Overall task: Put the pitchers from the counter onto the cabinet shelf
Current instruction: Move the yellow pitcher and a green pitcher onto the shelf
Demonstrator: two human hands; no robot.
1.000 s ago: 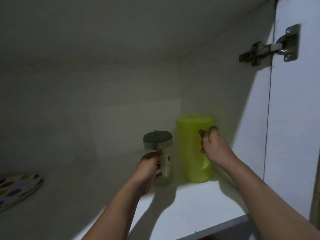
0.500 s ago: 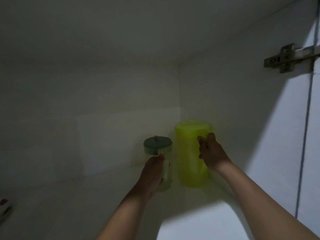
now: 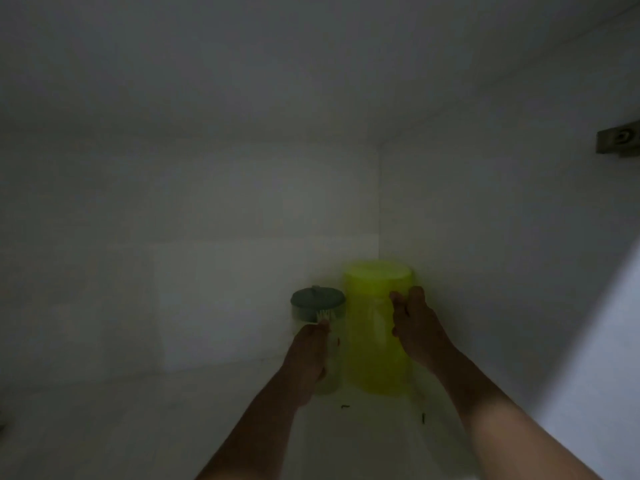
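Two pitchers stand side by side deep in the back right corner of the dim cabinet shelf (image 3: 173,427). The tall yellow-green pitcher (image 3: 372,337) is on the right; my right hand (image 3: 417,327) grips its handle side. Left of it stands a smaller clear pitcher with a grey lid (image 3: 317,299). My left hand (image 3: 306,358) holds that one by its pale handle and covers most of its body. Both pitchers are upright and seem to rest on the shelf.
The cabinet's white side wall (image 3: 485,271) runs close along the right of the yellow-green pitcher. A metal door hinge (image 3: 618,142) shows at the right edge. Bare shelf surface stretches to the left of the pitchers.
Both hands have pushed the pitchers farther back toward the corner. The view has moved deeper into the cabinet, so the hinge slid right and the patterned plate at left is out of sight.
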